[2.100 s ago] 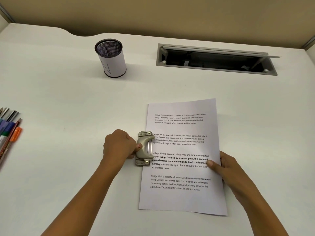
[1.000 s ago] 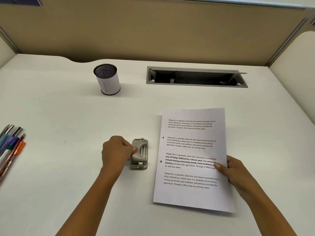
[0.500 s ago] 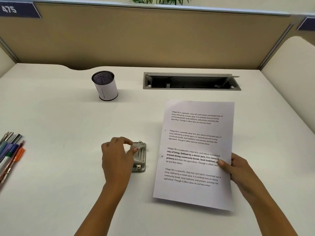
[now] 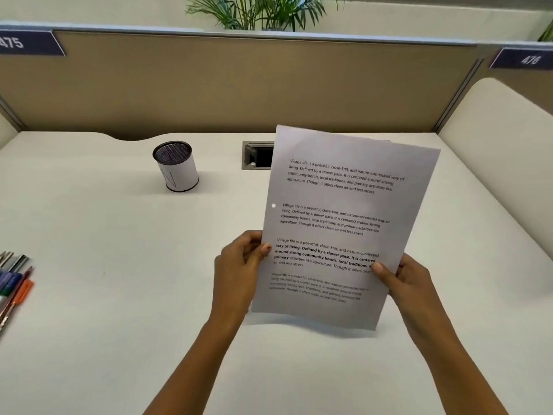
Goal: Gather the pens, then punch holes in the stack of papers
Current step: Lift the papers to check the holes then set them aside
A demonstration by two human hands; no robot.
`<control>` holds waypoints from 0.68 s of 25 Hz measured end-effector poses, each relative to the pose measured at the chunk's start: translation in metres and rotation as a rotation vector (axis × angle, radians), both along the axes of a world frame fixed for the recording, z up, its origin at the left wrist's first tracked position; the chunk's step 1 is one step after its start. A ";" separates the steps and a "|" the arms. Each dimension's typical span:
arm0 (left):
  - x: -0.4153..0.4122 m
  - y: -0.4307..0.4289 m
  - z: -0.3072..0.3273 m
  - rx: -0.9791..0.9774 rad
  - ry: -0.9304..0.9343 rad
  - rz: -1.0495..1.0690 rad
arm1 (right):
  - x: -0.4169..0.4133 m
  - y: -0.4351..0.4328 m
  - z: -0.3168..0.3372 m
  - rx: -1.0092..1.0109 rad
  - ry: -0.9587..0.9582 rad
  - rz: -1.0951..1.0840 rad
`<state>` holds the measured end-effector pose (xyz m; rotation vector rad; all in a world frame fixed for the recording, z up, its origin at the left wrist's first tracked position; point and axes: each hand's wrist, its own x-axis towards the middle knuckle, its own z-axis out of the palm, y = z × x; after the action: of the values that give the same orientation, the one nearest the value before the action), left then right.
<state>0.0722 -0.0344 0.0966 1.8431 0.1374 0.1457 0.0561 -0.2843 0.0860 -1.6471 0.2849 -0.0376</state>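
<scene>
Pens (image 4: 13,280) are lying bunched at the far left edge of the counter (image 4: 104,295), partly cut off by the frame; an orange-capped one and blue and green barrels are showing, with tips pointing away from the person. None are sitting in the cup.

Mesh pen cup (image 4: 176,166), black with a white paper wrap, is standing upright toward the back of the counter, well apart from the pens. Nothing is rising above its rim.

Left hand (image 4: 239,271) is gripping the left edge of the stack of papers (image 4: 344,223), thumb lying on the printed face beside the bold lines, fingers curling behind; the grip is narrow, pinching the sheets.

Stack of papers is being held up off the counter, tilted with its top edge leaning away and to the right, casting a shadow beneath its lower edge. Four blocks of printed text are showing. One punched hole (image 4: 273,205) is showing in the left margin, above the left thumb; whether a second hole is lying under that thumb cannot be told.

Cable slot (image 4: 257,155), a grey recessed opening in the counter, is showing only at its left end, the rest hidden behind the sheets.

Right hand (image 4: 404,280) is pinching the right edge of the sheets, thumb on the front, fingers behind, grip narrow.

Tan partition (image 4: 239,82) is running behind the counter, with number plates at both ends and a plant (image 4: 263,10) above.
</scene>
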 end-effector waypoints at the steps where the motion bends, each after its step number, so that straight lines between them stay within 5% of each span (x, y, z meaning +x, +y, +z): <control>1: 0.003 -0.001 0.006 -0.013 -0.046 0.026 | 0.002 0.001 0.003 -0.011 -0.034 -0.015; 9: 0.016 -0.025 0.017 -0.111 -0.323 0.105 | 0.021 -0.009 0.022 -0.058 -0.304 -0.174; 17: 0.006 -0.049 -0.044 -0.028 -0.204 0.159 | 0.014 -0.010 -0.041 -0.137 -0.144 -0.310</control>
<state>0.0780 -0.0835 0.0524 1.7772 0.1425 0.4396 0.0705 -0.2938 0.0453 -1.7129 0.4327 -0.4160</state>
